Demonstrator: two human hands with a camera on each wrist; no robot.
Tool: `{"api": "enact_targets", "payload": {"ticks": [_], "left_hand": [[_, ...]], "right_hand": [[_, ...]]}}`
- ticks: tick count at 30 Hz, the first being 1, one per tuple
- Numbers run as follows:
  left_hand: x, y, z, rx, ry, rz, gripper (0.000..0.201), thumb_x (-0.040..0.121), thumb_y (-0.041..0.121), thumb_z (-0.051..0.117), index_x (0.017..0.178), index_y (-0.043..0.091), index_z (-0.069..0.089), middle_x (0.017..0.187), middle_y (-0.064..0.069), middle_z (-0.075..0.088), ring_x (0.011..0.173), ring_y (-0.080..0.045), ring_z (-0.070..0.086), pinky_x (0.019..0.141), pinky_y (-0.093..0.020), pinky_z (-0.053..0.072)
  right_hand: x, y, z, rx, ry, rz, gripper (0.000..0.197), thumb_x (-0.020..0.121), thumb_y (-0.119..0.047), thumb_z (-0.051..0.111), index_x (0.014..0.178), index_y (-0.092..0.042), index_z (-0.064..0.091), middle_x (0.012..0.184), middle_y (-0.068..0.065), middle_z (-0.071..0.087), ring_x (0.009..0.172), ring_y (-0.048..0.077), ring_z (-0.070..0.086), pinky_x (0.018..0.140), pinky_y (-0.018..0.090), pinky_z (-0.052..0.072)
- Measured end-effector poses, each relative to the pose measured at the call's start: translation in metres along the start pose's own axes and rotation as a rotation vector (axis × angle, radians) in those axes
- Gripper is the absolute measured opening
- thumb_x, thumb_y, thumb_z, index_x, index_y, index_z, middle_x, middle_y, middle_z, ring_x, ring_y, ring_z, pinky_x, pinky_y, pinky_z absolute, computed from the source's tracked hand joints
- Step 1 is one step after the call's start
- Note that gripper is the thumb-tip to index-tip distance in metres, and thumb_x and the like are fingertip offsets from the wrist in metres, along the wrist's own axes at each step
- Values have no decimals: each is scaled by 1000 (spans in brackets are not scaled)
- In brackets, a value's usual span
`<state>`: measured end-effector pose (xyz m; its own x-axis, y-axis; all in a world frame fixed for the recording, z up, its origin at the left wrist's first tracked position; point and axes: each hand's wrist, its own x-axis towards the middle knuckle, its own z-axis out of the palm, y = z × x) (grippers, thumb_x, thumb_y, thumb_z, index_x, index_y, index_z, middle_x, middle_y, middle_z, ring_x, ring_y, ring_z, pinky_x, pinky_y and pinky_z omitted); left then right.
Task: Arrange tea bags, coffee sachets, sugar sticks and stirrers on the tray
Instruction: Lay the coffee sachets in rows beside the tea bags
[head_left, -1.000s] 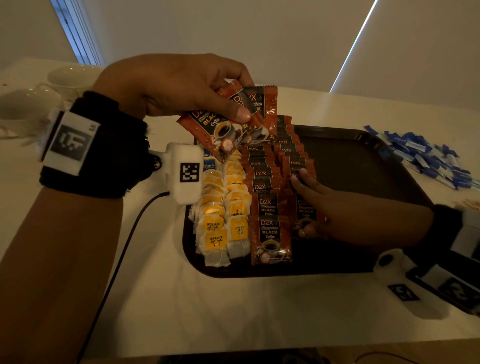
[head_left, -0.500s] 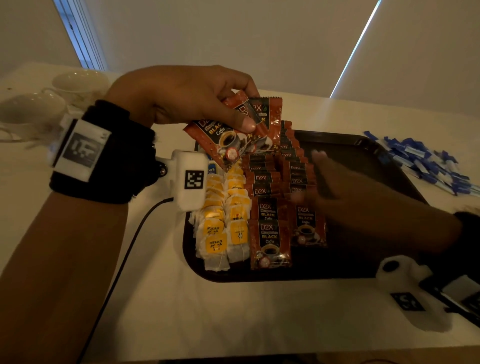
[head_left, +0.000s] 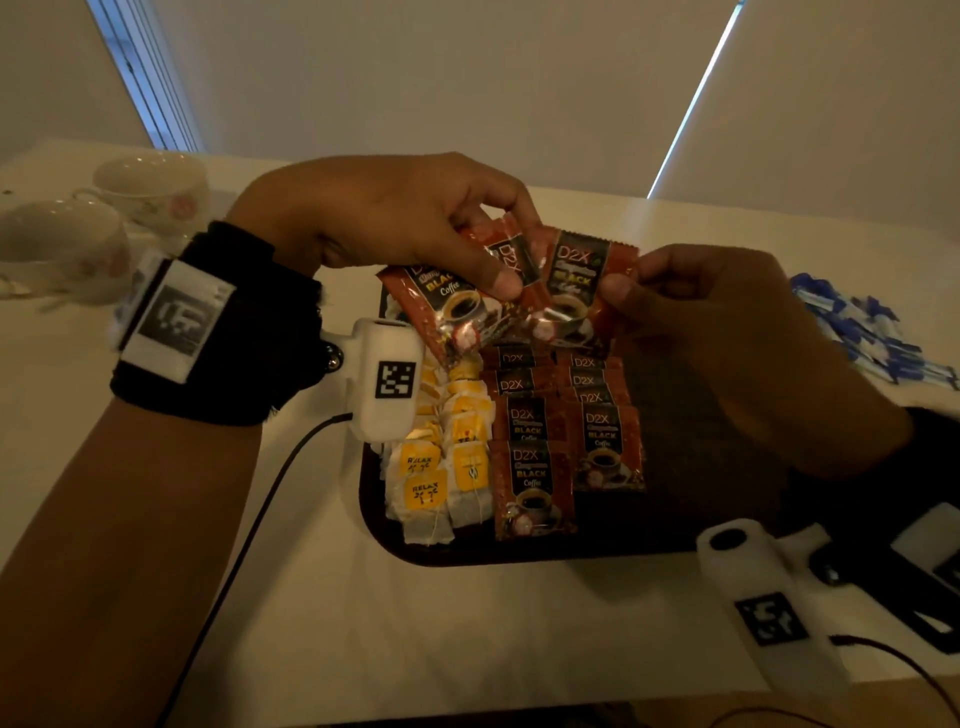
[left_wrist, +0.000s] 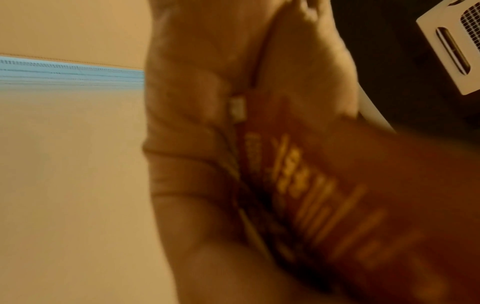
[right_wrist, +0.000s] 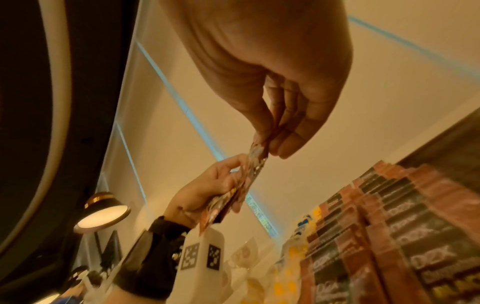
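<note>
From the head view, the left hand (head_left: 395, 223) is hovering above the far-left part of the tray (head_left: 691, 525), clasping a fanned bunch of coffee sachets (head_left: 452, 306) between thumb and fingers, while the right hand (head_left: 727, 332) is pinching the right edge of the single sachet (head_left: 576, 286) sticking out at the right of that fan, seemingly peeling it away. Below them, on the dark tray, two overlapping columns of laid sachets (head_left: 566, 441) are running from the near edge toward the far edge, with two columns of yellow-tagged tea bags (head_left: 447, 467) lying just beside them along the tray's left side; blue sugar sticks (head_left: 862, 332) are waiting in a loose pile on the table (head_left: 415, 623) by its right edge, and two cups (head_left: 150, 192) are standing near the far-left corner. From the left wrist view, everything is blurring, but the palm is plainly closing around the brown packets (left_wrist: 311, 195). From the right wrist view, the right hand's fingertips (right_wrist: 262, 133) are nipping the crimped seam of one sachet (right_wrist: 255, 162), the left hand (right_wrist: 207, 189) gripping the rest beyond. These foil packets are looking light, thin, glossy and probably slippery, so taking hold at the flat sealed edge, rather than the filled middle, is likely giving the surest grip
</note>
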<state>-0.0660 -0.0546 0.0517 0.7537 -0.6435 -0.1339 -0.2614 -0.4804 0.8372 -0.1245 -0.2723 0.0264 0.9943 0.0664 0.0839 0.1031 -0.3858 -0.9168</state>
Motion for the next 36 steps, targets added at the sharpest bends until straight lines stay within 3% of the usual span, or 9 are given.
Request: {"api": "enact_targets", "payload": {"ticks": [3, 6, 10, 14, 29, 36], "left_hand": [[-4, -1, -6, 5, 70, 0, 33, 69, 22, 69, 101, 23, 63, 90, -4, 74, 74, -21, 72, 55, -26, 57], [-7, -3, -11, -20, 136, -6, 34, 68, 22, 68, 102, 23, 62, 87, -3, 74, 72, -19, 72, 51, -22, 54], [-7, -2, -10, -25, 146, -17, 34, 68, 22, 67, 101, 23, 62, 87, -3, 74, 72, -18, 72, 50, -19, 53], [-5, -2, -8, -22, 137, -32, 33, 68, 22, 68, 101, 23, 62, 88, -2, 74, 72, -18, 72, 50, -19, 53], [-3, -4, -9, -18, 120, -33, 33, 66, 25, 68, 98, 26, 62, 91, -4, 74, 74, -19, 72, 51, -21, 54], [-2, -5, -10, -17, 107, -37, 34, 66, 25, 68, 99, 26, 62, 90, -3, 74, 75, -20, 72, 52, -22, 55]], "right_hand": [[-4, 6, -22, -29, -23, 148, 5, 77, -17, 63, 79, -13, 64, 75, 1, 70, 66, 8, 68, 58, 16, 55], [-10, 22, -37, -235, -162, 379, 6, 81, -14, 61, 84, -11, 65, 81, 1, 66, 55, -1, 64, 44, 7, 45], [-14, 44, -43, -401, -355, 581, 8, 78, -16, 65, 85, -12, 67, 85, 1, 69, 68, 8, 67, 50, 13, 48], [-11, 50, -41, -474, -389, 593, 7, 82, -16, 64, 87, -13, 66, 91, 2, 67, 77, 11, 66, 58, 18, 49], [1, 53, -25, -481, -401, 553, 11, 81, -18, 65, 84, -7, 66, 75, 2, 71, 62, 5, 68, 53, 15, 49], [4, 54, -25, -547, -409, 521, 13, 79, -23, 66, 83, -11, 67, 77, 0, 71, 68, 7, 68, 58, 17, 51]]}}
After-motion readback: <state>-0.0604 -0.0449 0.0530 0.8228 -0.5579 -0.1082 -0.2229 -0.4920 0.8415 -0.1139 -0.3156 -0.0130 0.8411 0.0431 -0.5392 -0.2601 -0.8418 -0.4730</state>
